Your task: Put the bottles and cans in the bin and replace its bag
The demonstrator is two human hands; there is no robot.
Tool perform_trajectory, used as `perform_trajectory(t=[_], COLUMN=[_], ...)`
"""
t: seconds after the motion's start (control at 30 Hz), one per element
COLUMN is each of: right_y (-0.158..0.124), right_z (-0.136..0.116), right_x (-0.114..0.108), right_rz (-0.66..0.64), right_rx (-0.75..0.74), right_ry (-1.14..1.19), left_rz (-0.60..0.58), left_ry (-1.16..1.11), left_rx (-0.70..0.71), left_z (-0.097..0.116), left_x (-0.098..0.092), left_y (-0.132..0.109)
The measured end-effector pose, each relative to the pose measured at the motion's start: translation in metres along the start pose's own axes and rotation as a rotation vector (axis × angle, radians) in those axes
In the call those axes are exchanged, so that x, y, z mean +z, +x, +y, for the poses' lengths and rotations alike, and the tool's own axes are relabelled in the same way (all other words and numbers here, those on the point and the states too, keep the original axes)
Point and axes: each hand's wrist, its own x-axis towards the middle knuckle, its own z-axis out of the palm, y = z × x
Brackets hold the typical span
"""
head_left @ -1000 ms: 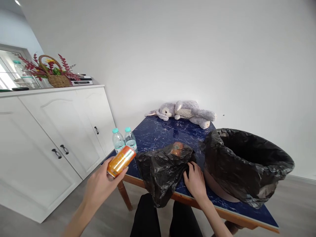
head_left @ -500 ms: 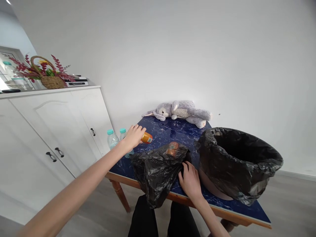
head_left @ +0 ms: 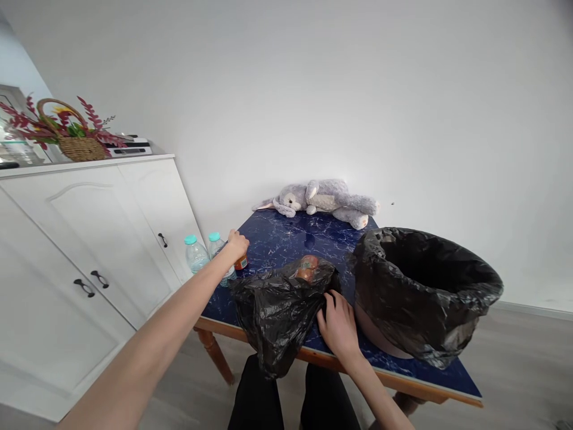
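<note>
Tabletop with a blue marble pattern and a wooden edge is partly covered at its near side by a crumpled black plastic bag, whose loose end is draped over the edge. To the left of the bag and slightly beyond it, an orange drink can is grasped from above by the left hand, its upper part hidden; whether its base is touching the surface cannot be told. Farther to the left of the bag, two clear plastic bottles with turquoise caps are stood upright, one partly hidden by the left forearm. The bag's right side is touched by the right hand, its fingers slightly bent; whether the plastic is pinched by them cannot be told. A reddish-brown rounded item is seen at the bag's far part. Just to the right of the bag, a bin is placed, its rim covered by a folded-over black liner. Well beyond the bag, a grey plush rabbit is laid along the wall. Well to its left, a wicker flower basket is supported by a white cabinet.
</note>
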Motion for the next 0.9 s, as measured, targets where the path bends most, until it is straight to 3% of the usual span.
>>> perform_trajectory(t=[0.17,0.33,0.4,0.5,0.57,0.63,0.77,0.9], right_y=[0.001,0.001,0.001,0.002,0.002,0.003,0.003,0.004], right_z=[0.0,0.002,0.002,0.0,-0.002,-0.003,-0.003,-0.003], right_x=[-0.002,-0.001,-0.001,-0.001,-0.002,-0.003,-0.003,-0.003], right_rz=[-0.018,-0.049,-0.055,-0.047,-0.043,-0.039,-0.041,-0.035], right_rx=[-0.001,0.004,0.005,0.02,0.016,0.01,0.012,0.009], right_ry=[-0.007,0.0,0.004,0.001,-0.001,-0.003,-0.01,-0.013], left_rz=[-0.012,0.019,-0.033,-0.236,-0.367,-0.408,-0.244,-0.05], left_ry=[0.063,-0.004,-0.054,-0.135,-0.186,-0.258,-0.467,-0.543], left_rx=[-0.002,0.098,0.11,0.189,0.281,0.379,0.525,0.467], left_z=[0.009,0.034,0.039,0.043,0.046,0.055,0.082,0.109], left_x=[-0.014,-0.033,-0.036,-0.033,-0.026,-0.013,0.029,0.081], left_y=[-0.016,-0.066,-0.095,-0.137,-0.159,-0.173,-0.178,-0.156])
